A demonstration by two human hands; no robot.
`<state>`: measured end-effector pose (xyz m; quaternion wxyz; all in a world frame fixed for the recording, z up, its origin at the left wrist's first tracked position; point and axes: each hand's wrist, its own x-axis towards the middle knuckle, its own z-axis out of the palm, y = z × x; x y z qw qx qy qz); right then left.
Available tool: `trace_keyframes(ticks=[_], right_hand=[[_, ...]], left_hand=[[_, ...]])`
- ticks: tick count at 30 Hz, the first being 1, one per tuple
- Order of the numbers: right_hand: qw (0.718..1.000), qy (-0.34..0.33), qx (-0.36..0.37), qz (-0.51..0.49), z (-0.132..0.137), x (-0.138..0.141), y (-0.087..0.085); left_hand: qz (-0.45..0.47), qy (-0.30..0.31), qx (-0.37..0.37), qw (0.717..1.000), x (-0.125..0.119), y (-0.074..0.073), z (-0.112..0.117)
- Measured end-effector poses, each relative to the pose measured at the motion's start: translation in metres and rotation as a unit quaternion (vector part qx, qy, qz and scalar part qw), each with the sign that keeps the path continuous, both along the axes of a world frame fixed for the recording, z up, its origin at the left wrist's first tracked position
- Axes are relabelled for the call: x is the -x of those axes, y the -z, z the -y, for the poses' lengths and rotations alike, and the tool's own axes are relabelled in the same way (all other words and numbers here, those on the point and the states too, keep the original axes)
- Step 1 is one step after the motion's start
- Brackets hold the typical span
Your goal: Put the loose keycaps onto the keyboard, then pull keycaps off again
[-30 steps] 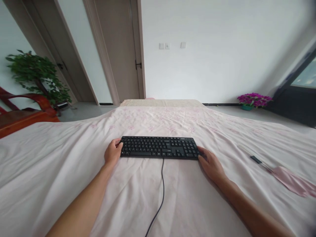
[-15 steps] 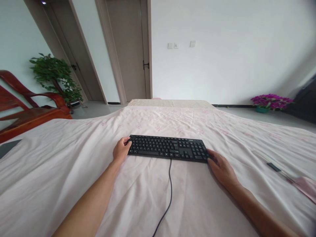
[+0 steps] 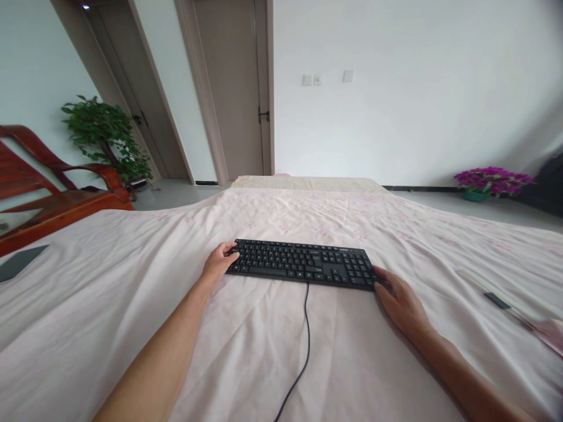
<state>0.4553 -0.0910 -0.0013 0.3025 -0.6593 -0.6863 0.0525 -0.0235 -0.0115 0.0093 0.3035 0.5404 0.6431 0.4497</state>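
Observation:
A black computer keyboard (image 3: 303, 264) lies on the pale pink flowered cloth (image 3: 264, 340), its right end a little nearer to me. My left hand (image 3: 219, 261) grips its left end, thumb over the edge of the keys. At the opposite end, my right hand (image 3: 398, 296) is closed on the right edge, with some fingertips hidden behind it. From the keyboard's near side a black cable (image 3: 307, 340) runs toward me and leaves the bottom of the view.
A dark flat object (image 3: 21, 262) rests at the cloth's left edge. On the right lies a thin pale stick-like item with a dark block (image 3: 498, 300) on it. Beyond stand a red wooden chair (image 3: 101, 181), a green plant (image 3: 103, 132) and purple flowers (image 3: 492, 179).
The whole scene has shifted slightly to the right in view. Both hands keep their hold on the keyboard, which looks nearly unmoved on the cloth.

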Motion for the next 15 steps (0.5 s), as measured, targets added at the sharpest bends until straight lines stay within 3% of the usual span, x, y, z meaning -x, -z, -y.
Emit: trace_keyframes(ticks=[7,15], right_hand=[[1.000,-0.005,-0.003,0.001,0.000,0.001,-0.002],[1.000,-0.004,-0.008,0.001,-0.001,0.000,0.001]], left_hand=[[0.058,0.082,0.028,0.995,0.007,-0.008,0.001],[0.034,0.093,0.037,0.994,0.002,-0.016,0.003]])
